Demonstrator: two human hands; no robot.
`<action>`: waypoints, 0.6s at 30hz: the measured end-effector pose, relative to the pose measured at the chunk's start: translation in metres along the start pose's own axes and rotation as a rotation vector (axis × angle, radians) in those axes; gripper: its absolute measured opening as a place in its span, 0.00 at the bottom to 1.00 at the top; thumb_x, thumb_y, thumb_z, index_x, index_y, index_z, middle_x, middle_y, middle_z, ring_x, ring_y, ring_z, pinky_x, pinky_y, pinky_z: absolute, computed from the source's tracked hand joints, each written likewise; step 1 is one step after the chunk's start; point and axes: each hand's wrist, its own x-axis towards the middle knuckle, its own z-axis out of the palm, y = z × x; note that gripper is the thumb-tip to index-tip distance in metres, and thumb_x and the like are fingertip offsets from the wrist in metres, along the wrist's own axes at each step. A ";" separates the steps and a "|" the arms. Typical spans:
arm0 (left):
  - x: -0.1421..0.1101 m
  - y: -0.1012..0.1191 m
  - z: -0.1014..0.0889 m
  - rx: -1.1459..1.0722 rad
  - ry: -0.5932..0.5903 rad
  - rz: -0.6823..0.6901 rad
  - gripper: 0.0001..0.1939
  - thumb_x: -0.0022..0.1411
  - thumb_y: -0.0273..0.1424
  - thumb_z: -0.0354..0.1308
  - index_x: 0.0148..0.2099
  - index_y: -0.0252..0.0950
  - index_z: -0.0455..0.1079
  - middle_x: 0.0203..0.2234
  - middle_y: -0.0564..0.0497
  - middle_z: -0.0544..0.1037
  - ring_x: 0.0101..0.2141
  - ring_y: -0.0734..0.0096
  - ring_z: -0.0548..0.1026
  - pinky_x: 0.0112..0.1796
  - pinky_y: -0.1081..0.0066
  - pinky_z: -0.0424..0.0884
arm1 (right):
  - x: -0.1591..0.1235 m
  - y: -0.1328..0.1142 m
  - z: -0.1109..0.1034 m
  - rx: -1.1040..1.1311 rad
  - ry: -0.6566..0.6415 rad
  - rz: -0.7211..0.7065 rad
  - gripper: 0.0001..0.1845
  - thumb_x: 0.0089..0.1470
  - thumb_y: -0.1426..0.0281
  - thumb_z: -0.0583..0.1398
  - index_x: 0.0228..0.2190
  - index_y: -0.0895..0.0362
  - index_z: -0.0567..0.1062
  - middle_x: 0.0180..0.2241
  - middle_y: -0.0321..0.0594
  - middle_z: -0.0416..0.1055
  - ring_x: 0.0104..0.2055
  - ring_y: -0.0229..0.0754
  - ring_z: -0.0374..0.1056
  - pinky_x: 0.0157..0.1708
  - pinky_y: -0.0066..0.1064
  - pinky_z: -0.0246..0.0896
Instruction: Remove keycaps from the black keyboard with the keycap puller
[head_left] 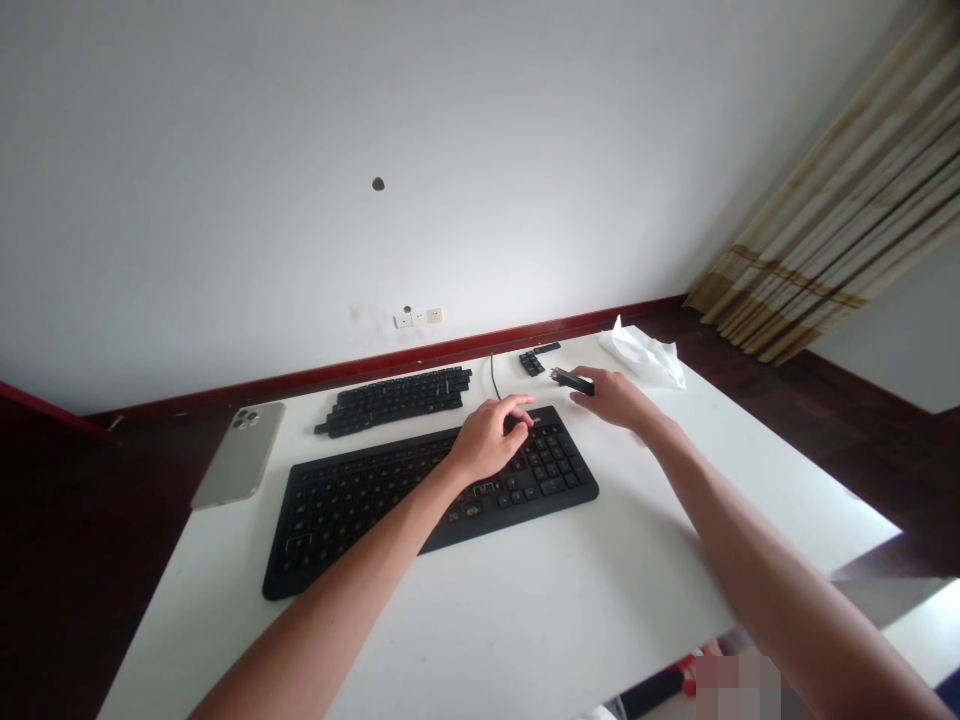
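Observation:
A black keyboard (360,500) lies on the white table; keycaps are off over its left and middle parts, while the number pad at the right still has caps. Over its upper right part is my left hand (491,437), fingers loosely bent and apart, with nothing visible in them. Beyond the keyboard's right corner, my right hand (611,395) grips a small black tool with a metal wire-like end, resembling a keycap puller (574,381). Loose keycaps (397,400) lie in rows behind the keyboard. A smaller group of keycaps (532,363) sits near the tool's tip.
A phone (238,455) lies face down at the table's left edge. Crumpled white tissue or plastic (645,355) is at the back right. A thin cable (494,375) runs behind the keyboard. The wall has sockets (418,317); a curtain (810,260) hangs at right.

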 end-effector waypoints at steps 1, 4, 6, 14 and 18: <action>0.000 0.000 0.000 0.000 0.000 0.001 0.19 0.71 0.29 0.54 0.61 0.43 0.72 0.45 0.53 0.85 0.55 0.56 0.77 0.60 0.56 0.69 | 0.001 0.001 0.003 -0.005 0.016 0.001 0.21 0.59 0.67 0.62 0.53 0.52 0.79 0.27 0.39 0.76 0.28 0.45 0.69 0.29 0.32 0.57; 0.000 -0.001 0.001 -0.003 0.002 0.004 0.19 0.70 0.28 0.55 0.61 0.43 0.72 0.45 0.53 0.85 0.56 0.56 0.77 0.60 0.56 0.69 | 0.006 0.004 0.009 -0.016 0.059 -0.001 0.22 0.59 0.68 0.61 0.55 0.51 0.78 0.26 0.39 0.76 0.28 0.45 0.69 0.29 0.31 0.56; 0.000 -0.002 0.001 -0.006 0.008 0.009 0.19 0.70 0.28 0.55 0.61 0.42 0.73 0.45 0.53 0.85 0.56 0.56 0.77 0.60 0.56 0.69 | 0.010 0.004 0.011 -0.024 0.083 -0.021 0.24 0.59 0.69 0.61 0.56 0.51 0.78 0.26 0.39 0.76 0.29 0.46 0.70 0.30 0.31 0.56; -0.001 -0.002 0.001 -0.011 0.007 0.015 0.19 0.70 0.27 0.55 0.61 0.41 0.73 0.44 0.52 0.85 0.54 0.56 0.77 0.58 0.56 0.70 | 0.021 -0.001 0.021 -0.083 0.119 -0.036 0.30 0.58 0.72 0.58 0.61 0.47 0.75 0.28 0.39 0.75 0.31 0.47 0.72 0.29 0.30 0.53; -0.001 -0.002 0.001 -0.017 0.019 0.027 0.19 0.70 0.28 0.55 0.61 0.41 0.73 0.44 0.52 0.85 0.55 0.55 0.77 0.60 0.55 0.69 | 0.026 -0.003 0.026 -0.141 0.134 -0.054 0.31 0.58 0.73 0.56 0.61 0.45 0.75 0.27 0.39 0.74 0.29 0.46 0.70 0.28 0.30 0.50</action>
